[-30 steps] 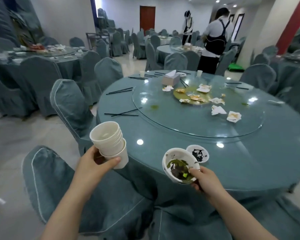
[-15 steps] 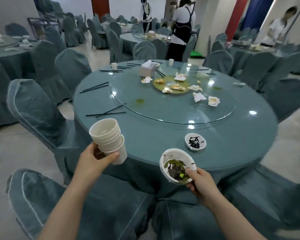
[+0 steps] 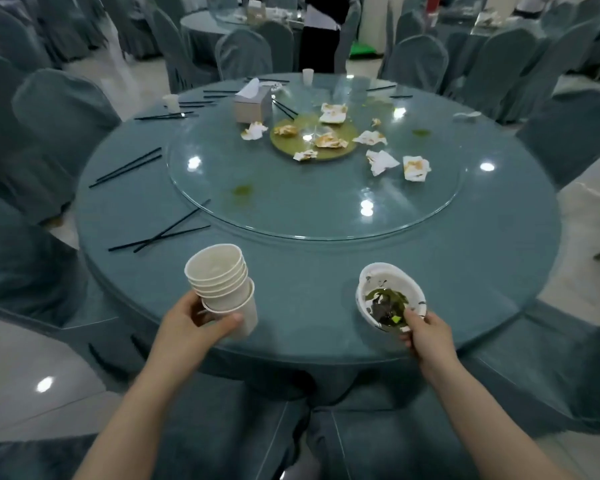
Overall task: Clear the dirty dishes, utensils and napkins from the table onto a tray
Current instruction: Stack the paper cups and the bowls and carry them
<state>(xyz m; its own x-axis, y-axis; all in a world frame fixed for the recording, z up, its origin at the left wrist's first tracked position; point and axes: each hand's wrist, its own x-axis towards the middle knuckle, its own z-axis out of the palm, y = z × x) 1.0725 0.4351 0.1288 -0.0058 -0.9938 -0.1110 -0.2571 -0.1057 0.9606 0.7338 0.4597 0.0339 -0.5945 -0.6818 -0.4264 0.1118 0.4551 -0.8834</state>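
Observation:
My left hand is shut on a stack of several white paper cups, held tilted over the near edge of the round teal table. My right hand pinches the rim of a white bowl holding green and dark leftovers, low over the table. A second white rim shows just behind and under the bowl. Crumpled stained napkins lie scattered on the glass turntable. Black chopsticks lie on the left side of the table.
A tissue box and two single paper cups stand at the far side. Covered chairs ring the table, one right below me. A person stands beyond it. No tray is in view.
I have stepped closer and look further down. My right hand has carried the bowl forward over the spot where the small black-stained dish lay; that dish is no longer separately visible. The left hand still holds the cups.

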